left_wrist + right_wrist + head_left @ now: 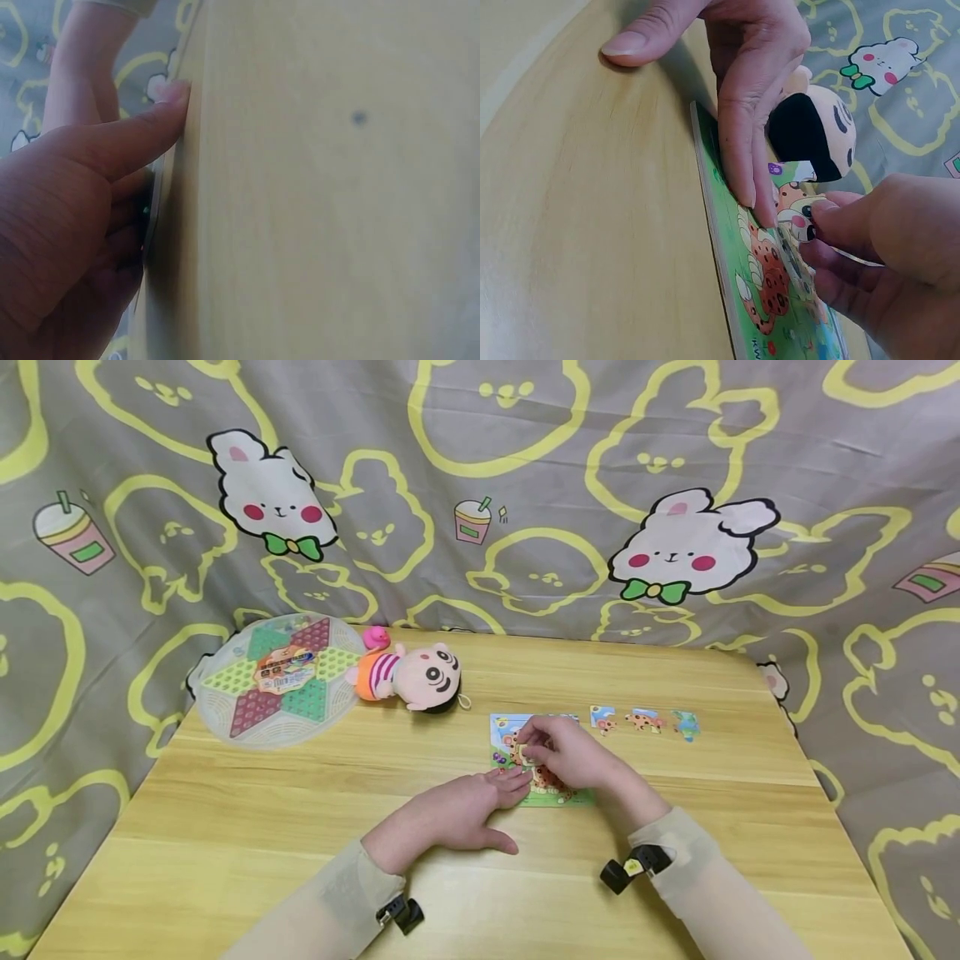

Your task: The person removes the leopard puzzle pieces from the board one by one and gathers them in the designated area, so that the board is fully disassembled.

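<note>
A jigsaw puzzle board [501, 727] with a spotted cartoon animal on green grass lies on the table. My left hand [468, 810] rests its straight fingers on the board's left part, thumb spread toward the table. From the right, my right hand [566, 752] reaches over the board. In the right wrist view its thumb and finger pinch a puzzle piece [798, 219] showing part of the animal's face, just beside the left fingertips [765, 214]. Three loose puzzle pieces [602, 718] lie in a row to the right of the board.
Behind and left of the board lies a plush doll [408, 678] on its side, with a pink rubber duck [377, 637] near it. A round Chinese checkers board [281, 681] sits at the back left. A patterned curtain [540, 485] surrounds the wooden table [300, 827].
</note>
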Tool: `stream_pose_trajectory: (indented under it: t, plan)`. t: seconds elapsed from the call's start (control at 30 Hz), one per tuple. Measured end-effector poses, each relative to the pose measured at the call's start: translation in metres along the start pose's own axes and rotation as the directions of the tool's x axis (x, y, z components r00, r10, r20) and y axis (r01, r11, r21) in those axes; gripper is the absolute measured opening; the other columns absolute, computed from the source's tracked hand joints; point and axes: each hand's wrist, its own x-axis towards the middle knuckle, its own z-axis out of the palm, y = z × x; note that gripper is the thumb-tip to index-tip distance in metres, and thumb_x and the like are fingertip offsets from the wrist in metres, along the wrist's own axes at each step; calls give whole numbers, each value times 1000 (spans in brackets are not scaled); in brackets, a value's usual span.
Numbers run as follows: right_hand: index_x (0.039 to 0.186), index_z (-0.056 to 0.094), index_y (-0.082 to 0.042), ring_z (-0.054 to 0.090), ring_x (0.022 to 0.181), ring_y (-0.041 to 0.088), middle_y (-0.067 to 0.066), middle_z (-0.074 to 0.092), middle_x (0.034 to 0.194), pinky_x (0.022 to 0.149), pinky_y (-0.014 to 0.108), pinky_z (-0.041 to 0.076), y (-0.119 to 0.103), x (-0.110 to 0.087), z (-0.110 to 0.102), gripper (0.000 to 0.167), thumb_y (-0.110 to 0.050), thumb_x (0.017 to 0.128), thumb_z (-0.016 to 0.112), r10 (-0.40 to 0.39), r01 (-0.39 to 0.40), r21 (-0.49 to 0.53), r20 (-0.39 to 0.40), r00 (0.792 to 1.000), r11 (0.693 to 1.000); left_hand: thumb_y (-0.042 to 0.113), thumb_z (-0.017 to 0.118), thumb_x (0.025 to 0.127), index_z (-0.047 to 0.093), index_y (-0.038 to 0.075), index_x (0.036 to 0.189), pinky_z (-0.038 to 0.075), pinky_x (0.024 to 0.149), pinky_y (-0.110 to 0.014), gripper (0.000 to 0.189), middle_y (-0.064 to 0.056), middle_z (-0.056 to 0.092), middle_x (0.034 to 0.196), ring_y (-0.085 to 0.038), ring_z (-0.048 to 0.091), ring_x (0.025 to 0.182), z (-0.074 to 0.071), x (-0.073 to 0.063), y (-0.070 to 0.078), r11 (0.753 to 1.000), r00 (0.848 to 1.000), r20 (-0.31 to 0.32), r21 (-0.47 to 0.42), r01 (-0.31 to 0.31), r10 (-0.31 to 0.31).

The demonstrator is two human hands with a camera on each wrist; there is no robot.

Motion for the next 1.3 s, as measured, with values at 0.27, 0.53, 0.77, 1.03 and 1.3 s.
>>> stream_pose_trajectory:
  t: [0.27,0.53,0.77,1.03,1.3]
  plan:
    - [111,74,-1,67,87,15,3,73,97,80,33,59,1,-3,7,15,5,99,68,4,-5,-8,-84,996,1000,53,73,97,41,8,162,21,127,-39,86,-2,27,172,-26,22,158,-1,1,1,1000,1000,13,-6,-8,8]
    - [106,76,-3,61,73,14,3,73,93,65,29,54,2,-6,16,15,7,98,68,19,-27,-35,-198,980,999,54,73,96,42,8,162,22,127,-37,86,-2,26,172,-24,22,158,-3,2,3,1000,1000,17,20,-4,3]
    - [106,75,-2,61,69,14,2,70,85,61,29,54,4,-6,17,14,6,99,66,68,-73,-15,-216,974,997,56,73,95,43,8,162,26,126,-34,88,-2,28,172,-23,22,158,-6,2,5,997,1000,17,80,-2,0]
    - [104,75,-2,61,68,13,2,69,83,60,29,54,5,-6,18,13,6,99,66,47,-54,-24,-224,973,998,52,75,96,44,8,161,29,125,-34,85,0,30,171,-21,26,157,-7,2,7,997,1000,27,73,-13,11]
    - [108,75,0,62,71,14,3,70,85,62,29,55,7,-10,15,12,4,100,67,37,-27,49,-214,976,998,50,75,96,42,10,162,26,126,-41,84,3,26,172,-21,23,158,-5,4,4,1000,999,44,3,2,-3]
